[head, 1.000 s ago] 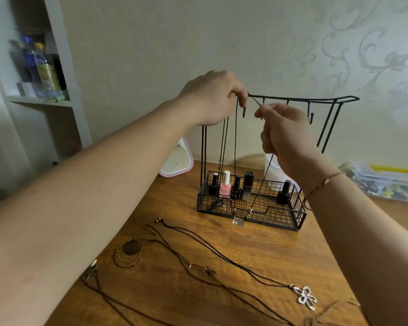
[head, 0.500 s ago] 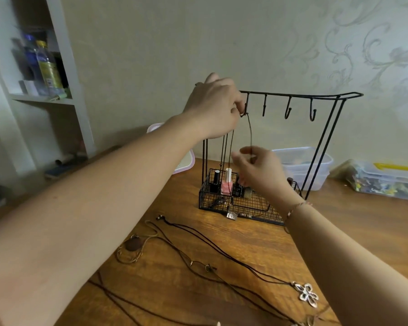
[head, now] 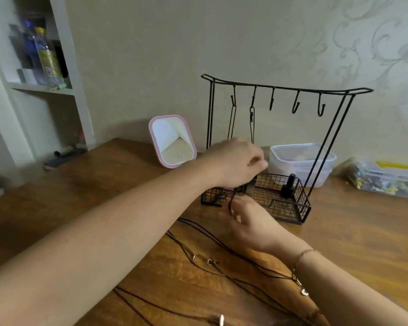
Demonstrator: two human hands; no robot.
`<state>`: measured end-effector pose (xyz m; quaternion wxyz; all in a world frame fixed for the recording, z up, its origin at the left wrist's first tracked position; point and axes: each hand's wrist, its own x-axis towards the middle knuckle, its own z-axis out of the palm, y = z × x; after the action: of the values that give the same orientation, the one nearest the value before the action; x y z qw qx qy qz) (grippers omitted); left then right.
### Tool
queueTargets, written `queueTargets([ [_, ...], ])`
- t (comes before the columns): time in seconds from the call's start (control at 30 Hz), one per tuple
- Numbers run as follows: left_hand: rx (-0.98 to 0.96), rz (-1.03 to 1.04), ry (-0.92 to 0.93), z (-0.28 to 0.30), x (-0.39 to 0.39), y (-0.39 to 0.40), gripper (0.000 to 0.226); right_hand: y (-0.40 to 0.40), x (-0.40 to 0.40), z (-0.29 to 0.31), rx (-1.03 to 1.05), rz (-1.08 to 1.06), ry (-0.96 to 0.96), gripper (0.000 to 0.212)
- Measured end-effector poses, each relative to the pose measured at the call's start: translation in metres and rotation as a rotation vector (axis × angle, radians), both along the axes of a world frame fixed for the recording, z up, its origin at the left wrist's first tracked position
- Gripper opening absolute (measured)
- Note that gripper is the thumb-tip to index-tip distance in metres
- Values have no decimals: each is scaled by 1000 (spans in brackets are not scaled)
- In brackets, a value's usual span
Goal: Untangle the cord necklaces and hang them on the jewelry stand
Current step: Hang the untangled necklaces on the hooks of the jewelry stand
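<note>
Head view: both hands [head: 236, 161] [head: 247, 222] seemingly pinch a hung cord necklace [head: 251, 123] beside the stand [head: 327, 142]

Pink-framed mirror [head: 173, 141] on wooden table [head: 99, 184], clear lidded tub [head: 302, 161], bottles [head: 48, 57] on white shelf [head: 40, 88]

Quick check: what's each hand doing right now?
Left hand: fingers curled over the basket, blurred; any hold cannot be told.
Right hand: pinches a dark cord.
</note>
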<state>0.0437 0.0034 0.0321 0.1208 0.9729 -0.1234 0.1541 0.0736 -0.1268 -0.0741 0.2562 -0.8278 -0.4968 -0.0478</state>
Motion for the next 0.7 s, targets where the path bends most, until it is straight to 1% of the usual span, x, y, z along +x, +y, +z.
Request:
queueTargets([
  [0.07,102,-118,225,-4,-2,0,28,-9,-3,-11,-103,52,-179,32],
  [0.1,142,-149,291,-5,-2,2,27,-12,-3,-12,-155,89,-254,35],
  [0.13,151,-154,309,-6,-2,4,28,-15,-3,-12,-202,134,-298,37],
  [0.2,94,-115,249,-3,-1,8,28,-20,-1,-6,-262,185,-251,35],
  [0.27,21,-58,164,3,1,11,27,-23,2,2,-248,172,-176,35],
  [0.33,-58,-18,79,10,4,14,26,-19,9,11,-127,87,-213,29],
  [0.4,-143,11,12,17,9,17,26,-8,22,21,65,-90,-245,16],
  [0.47,-167,25,-16,21,13,16,26,5,45,30,209,-288,-158,16],
  [0.53,-167,45,-18,20,16,15,26,17,63,33,256,-397,-66,20],
  [0.6,-174,62,-12,16,18,13,27,28,71,29,194,-419,-8,18],
  [0.7,-177,81,27,6,19,13,24,39,65,23,-24,-413,188,12],
])
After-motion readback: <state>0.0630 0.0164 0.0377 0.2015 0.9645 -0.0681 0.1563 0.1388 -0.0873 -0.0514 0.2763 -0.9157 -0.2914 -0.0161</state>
